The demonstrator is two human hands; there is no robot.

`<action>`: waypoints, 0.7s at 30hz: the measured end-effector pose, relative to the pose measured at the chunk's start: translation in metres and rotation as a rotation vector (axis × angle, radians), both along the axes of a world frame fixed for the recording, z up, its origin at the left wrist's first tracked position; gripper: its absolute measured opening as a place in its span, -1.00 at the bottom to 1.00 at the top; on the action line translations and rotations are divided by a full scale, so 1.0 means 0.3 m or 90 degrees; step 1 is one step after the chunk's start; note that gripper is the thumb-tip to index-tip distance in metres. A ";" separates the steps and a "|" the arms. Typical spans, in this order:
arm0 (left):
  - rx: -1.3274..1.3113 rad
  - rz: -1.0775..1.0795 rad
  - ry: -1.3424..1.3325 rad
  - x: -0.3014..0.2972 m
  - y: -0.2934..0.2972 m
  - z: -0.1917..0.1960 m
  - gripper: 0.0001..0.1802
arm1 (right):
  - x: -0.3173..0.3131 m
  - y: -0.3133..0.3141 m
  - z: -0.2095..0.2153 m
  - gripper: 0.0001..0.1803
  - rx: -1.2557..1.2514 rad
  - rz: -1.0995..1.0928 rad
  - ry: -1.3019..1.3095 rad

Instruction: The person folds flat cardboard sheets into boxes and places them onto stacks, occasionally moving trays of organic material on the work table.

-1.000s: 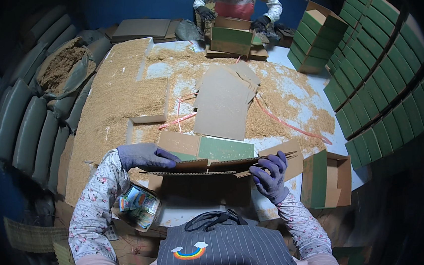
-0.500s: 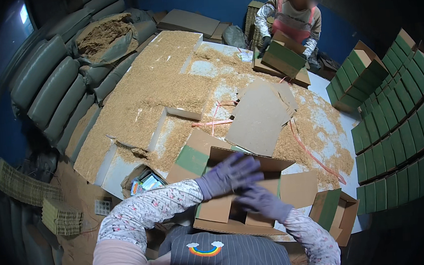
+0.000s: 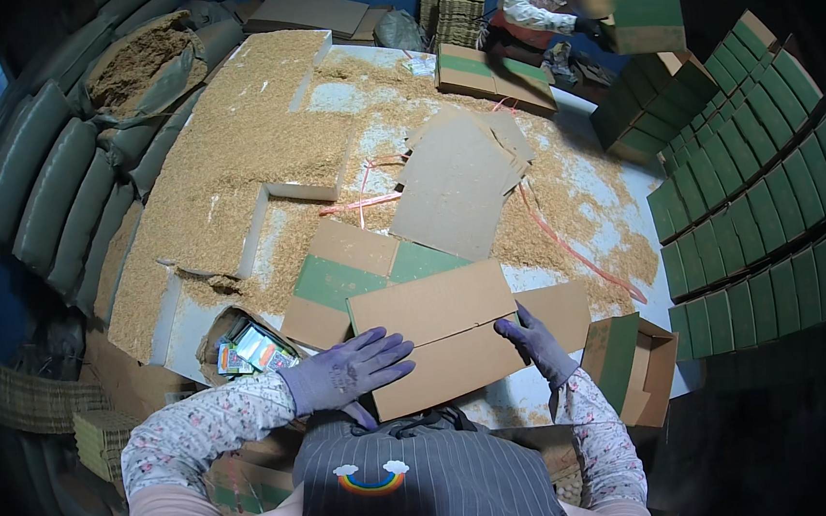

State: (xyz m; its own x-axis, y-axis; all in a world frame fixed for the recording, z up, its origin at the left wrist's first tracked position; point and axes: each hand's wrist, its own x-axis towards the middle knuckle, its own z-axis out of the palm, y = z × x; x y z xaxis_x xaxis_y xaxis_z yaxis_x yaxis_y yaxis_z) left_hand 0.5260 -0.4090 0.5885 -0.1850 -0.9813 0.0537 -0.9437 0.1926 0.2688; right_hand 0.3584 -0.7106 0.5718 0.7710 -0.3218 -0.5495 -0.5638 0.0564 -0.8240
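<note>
A brown cardboard box [image 3: 438,329] lies in front of me, its two long top flaps folded in to meet at a seam. My left hand [image 3: 342,372], in a purple glove, is open along the box's left edge, its fingers stretched over the top. On the right side, my right hand [image 3: 541,345], also gloved, grips the box's edge with bent fingers. Behind this box lies a flattened brown-and-green carton [image 3: 346,273]. A loose cardboard flap [image 3: 555,313] shows beyond the right side of the box.
Chaff-like material [image 3: 229,137] covers much of the white table. Grey cardboard sheets [image 3: 451,192] lie mid-table, beside pink strapping [image 3: 577,245]. Green cartons [image 3: 758,202] are stacked at right; an open one [image 3: 626,372] sits nearer. A co-worker [image 3: 534,6] holds a box. Filled sacks [image 3: 59,198] line the left.
The box's flaps, open before, are now folded over its top. My hands have moved apart to its two sides. The co-worker has lifted a box away to the right. My view has shifted.
</note>
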 end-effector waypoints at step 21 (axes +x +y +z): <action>0.090 1.610 0.472 0.840 0.614 -0.718 -0.17 | 0.179 -0.016 -0.196 -0.75 -0.186 -0.130 -0.213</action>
